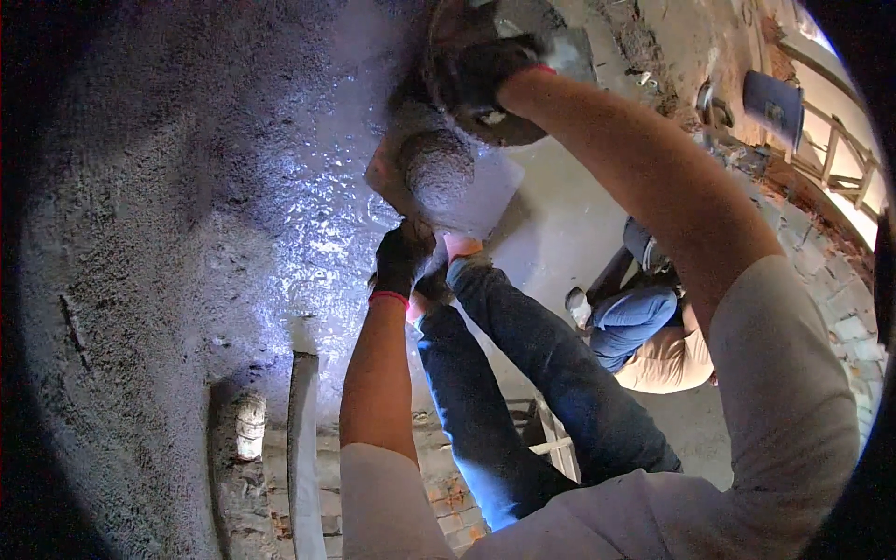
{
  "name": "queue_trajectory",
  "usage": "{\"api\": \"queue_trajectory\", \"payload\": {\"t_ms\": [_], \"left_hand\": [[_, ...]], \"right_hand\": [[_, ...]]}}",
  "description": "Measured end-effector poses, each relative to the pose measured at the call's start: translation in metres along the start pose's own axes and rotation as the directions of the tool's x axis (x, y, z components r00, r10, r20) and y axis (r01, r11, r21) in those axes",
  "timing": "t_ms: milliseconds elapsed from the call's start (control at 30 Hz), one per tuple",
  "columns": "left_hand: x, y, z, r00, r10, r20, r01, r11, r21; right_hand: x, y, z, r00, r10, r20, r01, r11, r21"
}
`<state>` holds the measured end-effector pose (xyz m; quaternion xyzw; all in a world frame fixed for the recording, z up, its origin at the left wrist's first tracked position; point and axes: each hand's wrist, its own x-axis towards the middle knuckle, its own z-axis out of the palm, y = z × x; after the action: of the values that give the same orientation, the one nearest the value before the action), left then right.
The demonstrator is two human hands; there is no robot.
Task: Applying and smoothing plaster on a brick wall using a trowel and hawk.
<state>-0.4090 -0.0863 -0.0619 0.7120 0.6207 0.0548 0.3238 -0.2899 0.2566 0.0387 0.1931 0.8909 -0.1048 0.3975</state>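
My left hand (403, 261), in a black glove with a pink cuff, is closed at the near edge of a flat mortar board (495, 191). A rounded heap of wet grey mortar (439, 170) sits on that board. Beyond it my right hand (495, 70), also black-gloved, reaches over a dark round bucket (443, 89). Its fingers look curled, but the dark glove merges with the bucket, so what they grip is unclear. A flat grey plate (574, 56) shows just right of that hand. On the left spreads a rough wall coated with wet mortar (317, 215).
At the right another person (644, 327) crouches in blue jeans and a tan top. A dark blue bucket (773, 107) stands at the far right near a wooden frame (835, 154). A long grey strip (304, 448) and a whitish cylinder (249, 427) are at lower left.
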Motion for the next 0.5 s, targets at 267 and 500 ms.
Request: {"api": "queue_trajectory", "payload": {"t_ms": [267, 500], "left_hand": [[-0.019, -0.03, 0.007, 0.994, 0.027, 0.102, -0.022, 0.998, -0.051], [-0.09, -0.028, -0.06, 0.984, 0.131, 0.118, -0.141, 0.987, 0.081]], "right_hand": [[-0.157, -0.041, -0.047, 0.987, 0.011, -0.161, 0.007, 0.993, 0.114], [-0.269, -0.163, -0.053, 0.949, 0.307, 0.076, -0.267, 0.652, 0.71]]}}
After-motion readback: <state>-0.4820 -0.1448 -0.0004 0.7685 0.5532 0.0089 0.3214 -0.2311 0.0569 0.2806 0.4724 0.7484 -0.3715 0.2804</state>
